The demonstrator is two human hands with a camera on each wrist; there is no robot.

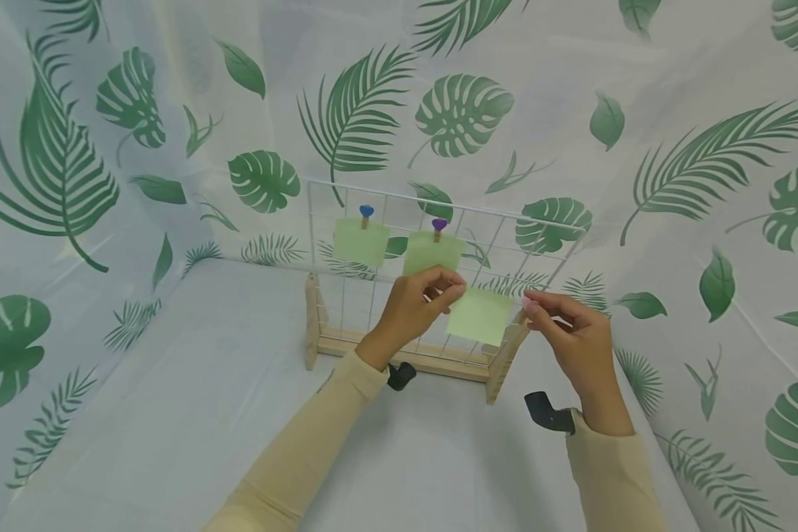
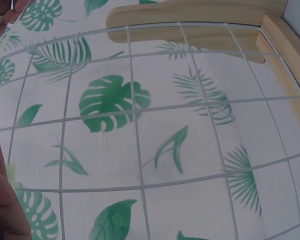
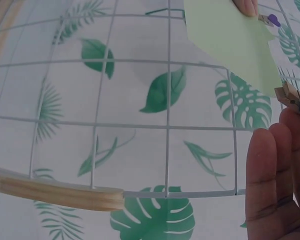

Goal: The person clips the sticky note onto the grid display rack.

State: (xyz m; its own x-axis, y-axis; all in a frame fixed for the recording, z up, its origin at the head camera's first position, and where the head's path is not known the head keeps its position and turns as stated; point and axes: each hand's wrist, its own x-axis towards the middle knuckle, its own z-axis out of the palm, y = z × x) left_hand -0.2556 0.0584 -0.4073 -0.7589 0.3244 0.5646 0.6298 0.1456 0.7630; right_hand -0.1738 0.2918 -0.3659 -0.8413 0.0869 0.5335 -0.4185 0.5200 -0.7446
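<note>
My left hand [image 1: 412, 310] pinches a pale green paper note [image 1: 480, 316] by its left edge, in front of a white wire grid [image 1: 386, 195]. At the note's other side, my right hand [image 1: 575, 343] pinches a small wooden clothespin [image 3: 289, 96] between thumb and fingers. In the right wrist view its jaws are right at the note's corner. Two more green notes hang on the grid: the left one [image 1: 359, 250] under a clothespin with a blue heart [image 1: 366, 212], the other [image 1: 422, 255] under one with a purple heart [image 1: 439, 224]. My left hand partly covers that second note.
Wooden feet [image 1: 502, 358] and a wooden base bar [image 1: 439, 364] hold the grid upright on a white-covered table [image 1: 206, 414]. Behind and at both sides hangs a white sheet with green leaf prints [image 1: 464, 114]. Black wrist mounts [image 1: 548, 414] stick out from my sleeves.
</note>
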